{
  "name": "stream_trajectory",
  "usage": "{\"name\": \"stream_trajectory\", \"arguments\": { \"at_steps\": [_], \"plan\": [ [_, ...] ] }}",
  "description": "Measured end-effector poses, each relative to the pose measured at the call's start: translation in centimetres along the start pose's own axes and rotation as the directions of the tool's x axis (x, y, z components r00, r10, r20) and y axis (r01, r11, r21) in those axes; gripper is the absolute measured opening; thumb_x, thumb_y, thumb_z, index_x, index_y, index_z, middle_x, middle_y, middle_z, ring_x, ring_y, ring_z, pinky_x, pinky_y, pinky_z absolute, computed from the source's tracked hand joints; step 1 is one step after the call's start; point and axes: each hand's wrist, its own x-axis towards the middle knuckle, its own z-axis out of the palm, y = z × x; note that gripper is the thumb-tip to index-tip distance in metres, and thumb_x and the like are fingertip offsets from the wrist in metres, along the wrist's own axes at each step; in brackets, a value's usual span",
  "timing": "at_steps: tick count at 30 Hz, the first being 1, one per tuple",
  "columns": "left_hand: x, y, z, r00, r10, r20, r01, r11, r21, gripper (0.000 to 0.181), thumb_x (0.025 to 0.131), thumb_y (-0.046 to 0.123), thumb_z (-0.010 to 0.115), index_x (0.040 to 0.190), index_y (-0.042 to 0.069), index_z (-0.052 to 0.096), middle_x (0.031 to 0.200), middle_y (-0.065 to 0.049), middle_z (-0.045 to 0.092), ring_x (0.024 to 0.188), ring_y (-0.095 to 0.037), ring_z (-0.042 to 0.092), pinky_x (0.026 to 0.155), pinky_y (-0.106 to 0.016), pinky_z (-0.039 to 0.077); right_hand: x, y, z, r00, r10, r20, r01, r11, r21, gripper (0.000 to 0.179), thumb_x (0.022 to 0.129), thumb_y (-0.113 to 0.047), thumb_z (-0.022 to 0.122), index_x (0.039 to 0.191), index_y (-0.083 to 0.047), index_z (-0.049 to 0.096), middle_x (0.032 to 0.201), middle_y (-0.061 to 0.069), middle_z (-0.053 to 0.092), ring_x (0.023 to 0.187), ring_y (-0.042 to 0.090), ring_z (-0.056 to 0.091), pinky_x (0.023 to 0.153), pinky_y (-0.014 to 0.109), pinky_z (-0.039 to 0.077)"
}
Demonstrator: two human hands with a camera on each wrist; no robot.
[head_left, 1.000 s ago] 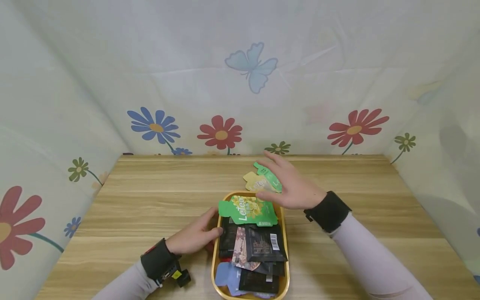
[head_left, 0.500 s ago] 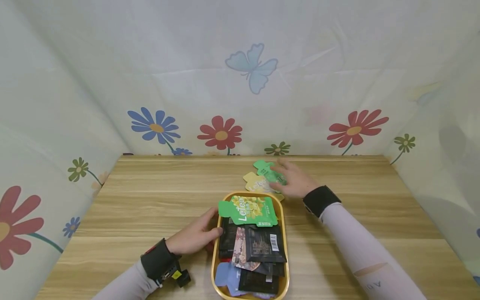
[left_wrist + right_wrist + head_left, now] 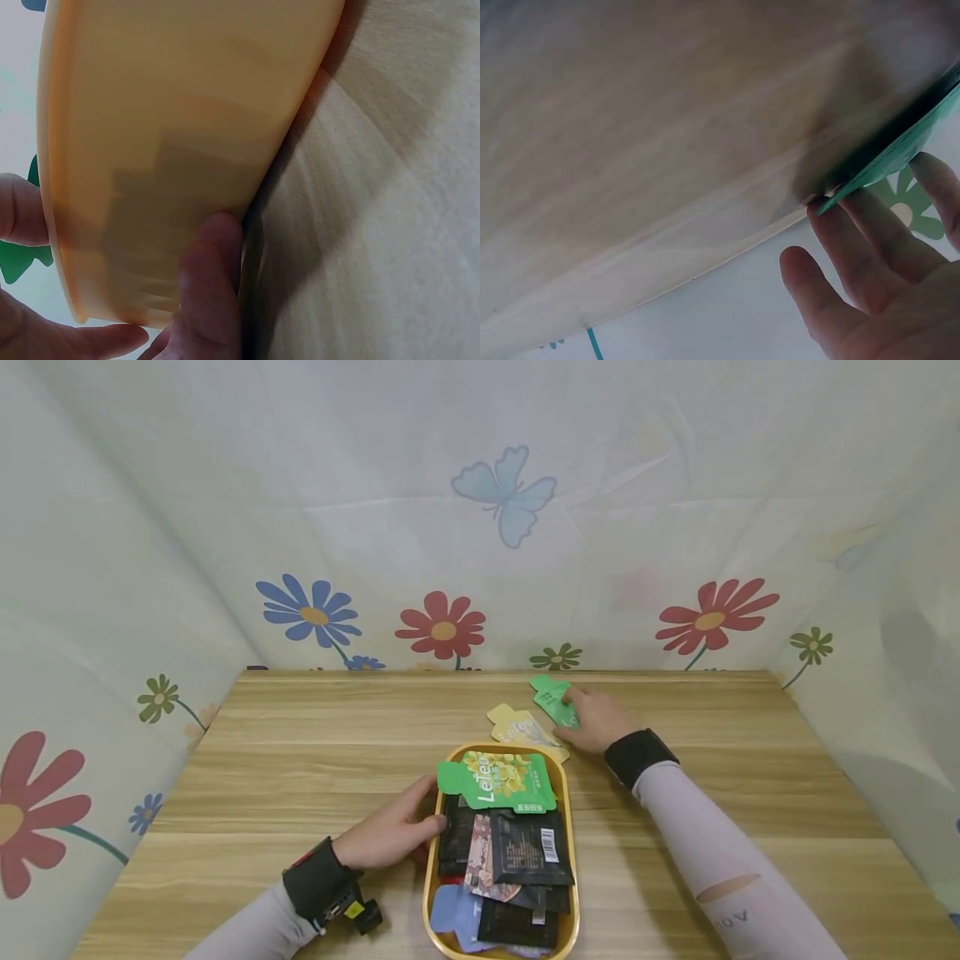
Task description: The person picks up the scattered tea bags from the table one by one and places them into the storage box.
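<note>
My left hand (image 3: 390,831) holds the left side of an orange-yellow plastic basket (image 3: 572,827). In the left wrist view the thumb hooks over the basket rim and the fingers lie along the outer wall. Beyond the basket, my right hand (image 3: 600,722) pinches a green bottle-shaped LeTea sachet (image 3: 551,697) by its right edge. The right wrist view shows the green sachet (image 3: 900,150) edge-on at the fingertips, its near edge tilted off the table. A yellow LeTea sachet (image 3: 517,725) lies beside it, just behind the basket's far rim.
Inside the basket lie a green flowered LeTea sachet (image 3: 502,781) on top, black packets (image 3: 525,852), a pink patterned packet (image 3: 480,860) and a blue one (image 3: 453,910). A flower-printed curtain (image 3: 337,510) borders the wooden table (image 3: 300,735) at the back and sides.
My right hand has come down from above the basket's far end onto the green sachet and shifted it rightward, off the yellow one. My left hand has stayed on the basket.
</note>
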Motion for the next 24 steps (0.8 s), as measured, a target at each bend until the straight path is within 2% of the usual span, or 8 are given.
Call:
{"name": "stream_trajectory", "arguments": {
  "at_steps": [4,10,14,17,20,24],
  "plan": [
    [0.0,0.0,0.0,1.0,0.004,0.002,-0.004,1.0,-0.006,0.069,0.099,0.027,0.052,0.159,0.013,0.022,0.15,-0.022,0.037,0.072,-0.022,0.068,0.058,-0.04,0.057,0.0,0.5,-0.3,0.999,0.022,-0.034,-0.022,1.0,-0.005,0.061,0.081,-0.042,0.072,0.127,-0.002,0.061,0.117,0.018,0.065,0.106,0.034,0.062,0.093,0.048,0.048],
    [0.0,-0.1,0.0,1.0,0.005,-0.002,-0.005,1.0,0.001,0.069,0.099,0.028,0.053,0.159,0.014,0.022,0.151,-0.022,0.037,0.074,-0.021,0.068,0.059,-0.039,0.057,-0.2,1.1,-0.6,0.998,0.055,-0.025,-0.055,0.998,0.0,0.069,0.075,-0.04,0.073,0.132,-0.002,0.059,0.12,0.018,0.061,0.109,0.034,0.059,0.096,0.049,0.047],
    [0.1,-0.2,0.0,1.0,0.004,0.0,-0.004,1.0,0.007,0.07,0.099,0.028,0.053,0.16,0.014,0.022,0.149,-0.022,0.038,0.072,-0.022,0.068,0.059,-0.039,0.057,-0.7,0.9,-1.3,0.997,0.061,-0.038,-0.059,0.997,0.057,0.071,0.074,-0.039,0.072,0.134,-0.003,0.059,0.123,0.018,0.059,0.113,0.035,0.056,0.099,0.05,0.045],
    [0.1,-0.3,-0.1,1.0,0.0,0.002,0.0,1.0,0.007,0.07,0.098,0.029,0.053,0.16,0.015,0.022,0.149,-0.023,0.039,0.072,-0.022,0.068,0.059,-0.039,0.057,-1.6,-0.1,-3.0,0.997,0.023,-0.078,-0.01,0.988,0.156,0.068,0.076,-0.035,0.072,0.135,-0.003,0.058,0.129,0.018,0.057,0.119,0.035,0.053,0.102,0.05,0.042],
    [0.1,-0.4,-0.1,1.0,-0.004,0.004,0.004,1.0,0.002,0.07,0.098,0.029,0.054,0.159,0.015,0.022,0.148,-0.023,0.039,0.071,-0.023,0.068,0.058,-0.04,0.057,-3.1,-2.0,-5.3,0.991,-0.039,-0.129,0.07,0.968,0.239,0.065,0.078,-0.03,0.074,0.137,-0.006,0.058,0.135,0.017,0.056,0.122,0.033,0.051,0.102,0.05,0.043],
    [0.1,-0.6,-0.2,1.0,-0.005,0.004,0.005,1.0,-0.006,0.069,0.098,0.028,0.054,0.158,0.016,0.024,0.144,-0.024,0.042,0.069,-0.025,0.068,0.058,-0.041,0.056,-5.7,-5.4,-8.2,0.96,-0.179,-0.215,0.23,0.942,0.243,0.064,0.077,-0.03,0.076,0.135,-0.01,0.059,0.133,0.009,0.057,0.118,0.025,0.053,0.098,0.047,0.046]
  ]
}}
